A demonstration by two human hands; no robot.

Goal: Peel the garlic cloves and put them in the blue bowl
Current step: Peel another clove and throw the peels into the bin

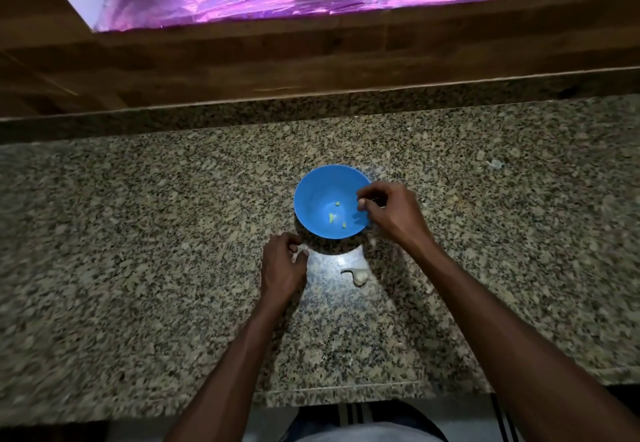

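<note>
The blue bowl (313,199) stands on the granite counter and holds three small pale yellow-green garlic pieces (333,217). My right hand (391,211) hovers over the bowl's right rim, its fingers curled and the thumb tip close to the forefinger. Whether anything sits between them is hidden. My left hand (282,265) is just below and left of the bowl, close to the counter, with loosely curled fingers and nothing visible in it. A whitish piece of garlic with a curling stem (358,276) lies on the counter in front of the bowl, between my hands.
The speckled granite counter (173,251) spreads wide on both sides, its front edge near my body. Behind it runs a raised wooden ledge (311,61) with a shiny purple-lit surface beyond. A small pale scrap (494,164) lies at the far right.
</note>
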